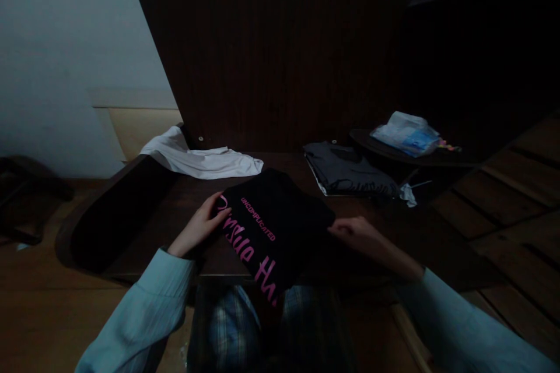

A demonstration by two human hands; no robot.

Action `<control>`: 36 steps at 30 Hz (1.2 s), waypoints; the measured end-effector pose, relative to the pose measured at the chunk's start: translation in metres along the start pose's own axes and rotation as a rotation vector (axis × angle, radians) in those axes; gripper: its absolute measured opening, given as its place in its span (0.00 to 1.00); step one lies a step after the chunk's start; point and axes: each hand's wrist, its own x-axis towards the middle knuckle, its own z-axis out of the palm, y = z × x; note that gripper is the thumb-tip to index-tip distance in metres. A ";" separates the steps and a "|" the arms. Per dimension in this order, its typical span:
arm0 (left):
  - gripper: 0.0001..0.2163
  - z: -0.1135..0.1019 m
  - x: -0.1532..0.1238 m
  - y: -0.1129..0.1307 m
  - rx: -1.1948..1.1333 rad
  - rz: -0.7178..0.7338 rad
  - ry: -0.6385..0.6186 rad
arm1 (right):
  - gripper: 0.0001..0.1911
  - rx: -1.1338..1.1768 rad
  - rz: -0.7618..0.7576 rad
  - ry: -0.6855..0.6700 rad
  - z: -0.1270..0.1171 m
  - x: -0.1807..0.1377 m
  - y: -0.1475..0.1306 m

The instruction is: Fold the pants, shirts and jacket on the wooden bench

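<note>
A black T-shirt (280,215) with pink lettering lies folded on a dark wooden table (140,210), its lower end hanging over the near edge toward my lap. My left hand (202,222) rests on the shirt's left edge, fingers curled against the fabric. My right hand (356,229) touches the shirt's right edge, fingers bent and pinching the cloth. Both arms wear light blue sleeves.
A white garment (201,158) lies crumpled at the table's back left. A folded grey garment (347,175) sits at the back right. Beyond it a plastic packet (406,133) rests on a dark round tray (394,151). A dark wooden panel (280,46) rises behind the table.
</note>
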 end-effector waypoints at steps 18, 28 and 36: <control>0.09 0.019 -0.065 0.008 0.082 0.089 0.080 | 0.16 0.522 0.113 0.208 0.037 0.089 0.002; 0.13 0.027 -0.067 0.005 -0.180 -0.068 0.017 | 0.19 0.469 0.099 0.381 0.033 0.021 0.002; 0.18 0.026 -0.063 -0.004 -0.146 -0.019 -0.057 | 0.19 0.560 0.145 0.443 0.052 -0.002 -0.011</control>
